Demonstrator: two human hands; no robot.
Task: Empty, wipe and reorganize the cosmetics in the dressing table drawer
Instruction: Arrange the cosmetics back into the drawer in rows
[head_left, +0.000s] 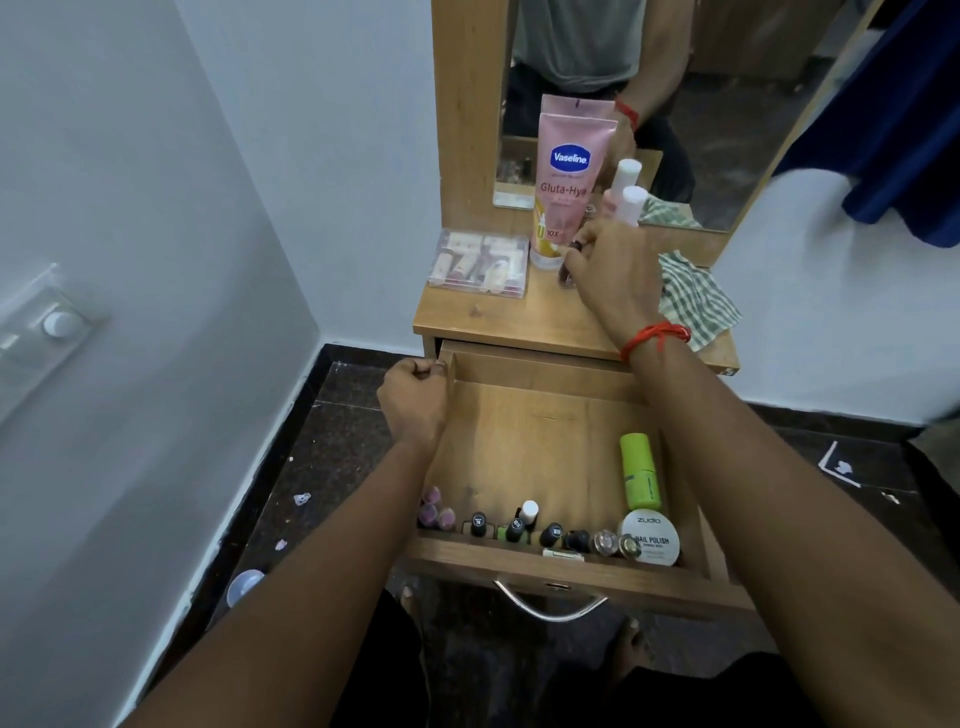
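While the left hand (415, 397) is fisted on the drawer (566, 571) wall, a small dark bottle (568, 273) is pinched by the right hand (615, 270); it is best lifted straight, clear of the Vaseline tube (569, 176) just beyond.

Scene is lit evenly by soft, diffuse light; no hard shadows are cast. The white walls (156, 260) are rendered bluish-grey. A faint sheen is seen on the drawer (545, 441) floor. Straight edges are bowed toward the frame margins by wide-angle distortion. Slight softness is noted throughout; the right hand (615, 265) is mildly blurred.
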